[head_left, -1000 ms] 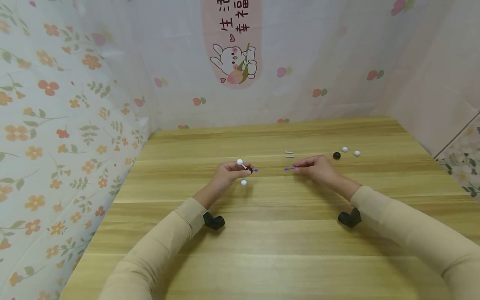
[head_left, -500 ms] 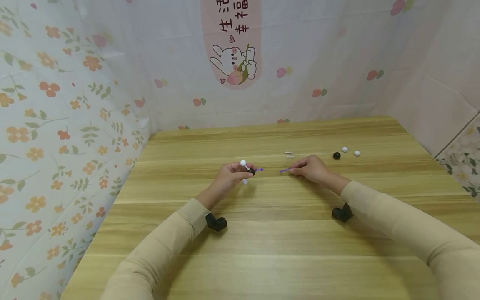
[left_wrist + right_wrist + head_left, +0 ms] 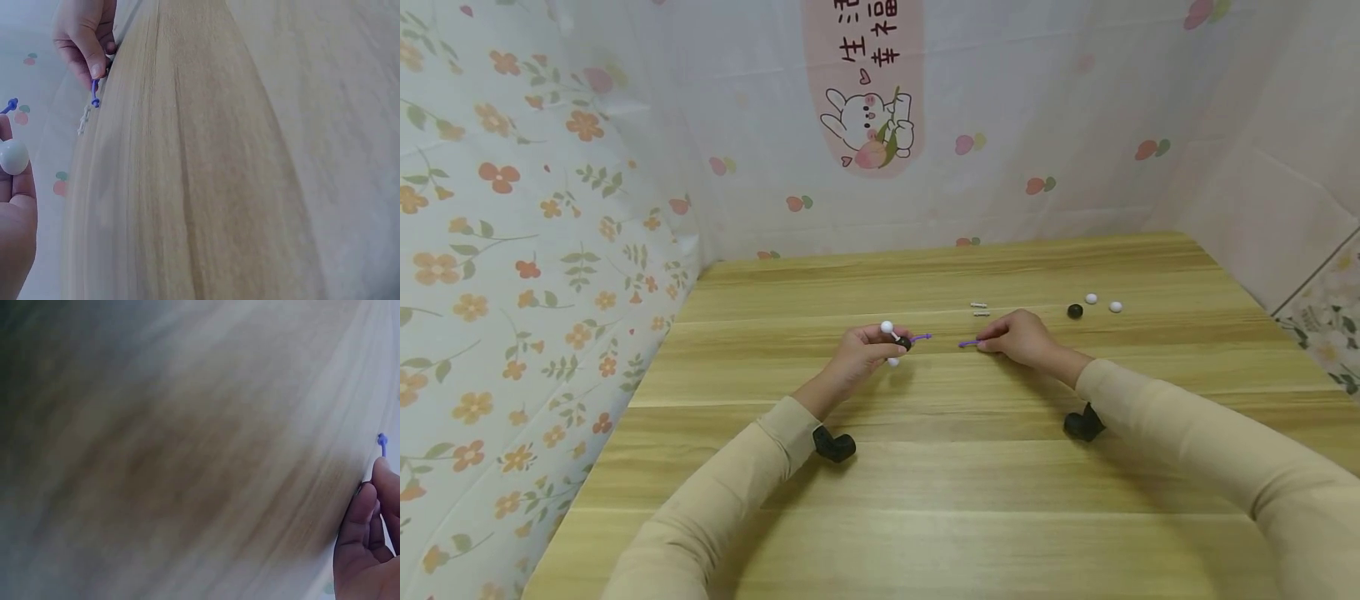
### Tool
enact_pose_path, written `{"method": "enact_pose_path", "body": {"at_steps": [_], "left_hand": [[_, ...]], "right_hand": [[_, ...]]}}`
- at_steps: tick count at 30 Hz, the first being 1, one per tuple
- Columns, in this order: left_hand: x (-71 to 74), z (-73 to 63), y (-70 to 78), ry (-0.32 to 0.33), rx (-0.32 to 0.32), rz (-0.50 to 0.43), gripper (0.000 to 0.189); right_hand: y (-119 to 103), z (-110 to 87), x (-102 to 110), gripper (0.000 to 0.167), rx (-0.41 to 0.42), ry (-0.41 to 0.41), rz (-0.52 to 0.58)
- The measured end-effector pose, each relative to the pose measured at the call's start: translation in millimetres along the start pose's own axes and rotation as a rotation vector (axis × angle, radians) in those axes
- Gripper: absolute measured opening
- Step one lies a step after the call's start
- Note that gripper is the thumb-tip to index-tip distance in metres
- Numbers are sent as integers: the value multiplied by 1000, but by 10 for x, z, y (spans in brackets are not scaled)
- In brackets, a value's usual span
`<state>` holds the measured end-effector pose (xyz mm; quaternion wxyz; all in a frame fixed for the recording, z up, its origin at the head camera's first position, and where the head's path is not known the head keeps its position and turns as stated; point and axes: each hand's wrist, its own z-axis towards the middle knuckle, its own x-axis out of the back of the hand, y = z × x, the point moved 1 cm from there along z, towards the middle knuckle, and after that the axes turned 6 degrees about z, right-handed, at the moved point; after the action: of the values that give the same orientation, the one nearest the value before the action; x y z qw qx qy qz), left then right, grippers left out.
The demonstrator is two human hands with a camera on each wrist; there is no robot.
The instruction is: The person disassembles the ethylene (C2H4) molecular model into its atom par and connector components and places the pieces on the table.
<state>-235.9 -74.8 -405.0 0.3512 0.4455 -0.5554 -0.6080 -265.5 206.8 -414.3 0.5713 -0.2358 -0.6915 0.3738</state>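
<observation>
My left hand [image 3: 855,357] pinches a molecular model piece by its black ball [image 3: 903,342]. White connectors join that ball to white balls, one above [image 3: 887,327] and one below [image 3: 892,362]. A purple connector [image 3: 921,337] sticks out of the black ball to the right. Across a small gap, my right hand [image 3: 1024,337] pinches a second purple connector [image 3: 968,343] between thumb and fingers, its free end towards the left hand. The left wrist view shows one white ball [image 3: 14,157] at the left fingers, and the second purple connector [image 3: 95,94] in the right fingers.
Two small white connectors [image 3: 980,310] lie on the wooden table [image 3: 925,517] beyond the right hand. Farther right are a loose black ball [image 3: 1075,311] and two white balls, one farther back [image 3: 1092,298] and one at the right [image 3: 1116,307]. Floral cloth hangs behind.
My hands have come closer together: the left moved slightly right with the model piece, the right moved left with its purple connector. The piece's purple connector now shows longer and tilts upward.
</observation>
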Motion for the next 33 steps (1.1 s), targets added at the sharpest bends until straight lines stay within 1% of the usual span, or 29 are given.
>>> {"method": "enact_pose_path", "body": {"at_steps": [8,14,21,27,33], "left_hand": [[3,-20,4,-40,16,-24,22],[-9,-31,7,-55,22,-56,22],[-29,-30,3,-59,33,-59,23],[-41,-22,-14,-48,44,-41,21],[-58,0,-26,-55,45,-18,37]], "right_hand": [[-51,-31,-4,20,-3,-3,-27],[-69,-35,-16,17,13,1,-34],[-60,-38,-23,19,36,3,-48],[-53,-66,-14,23,24,5,-34],[-83,-96,6,25,12,14,2]]}}
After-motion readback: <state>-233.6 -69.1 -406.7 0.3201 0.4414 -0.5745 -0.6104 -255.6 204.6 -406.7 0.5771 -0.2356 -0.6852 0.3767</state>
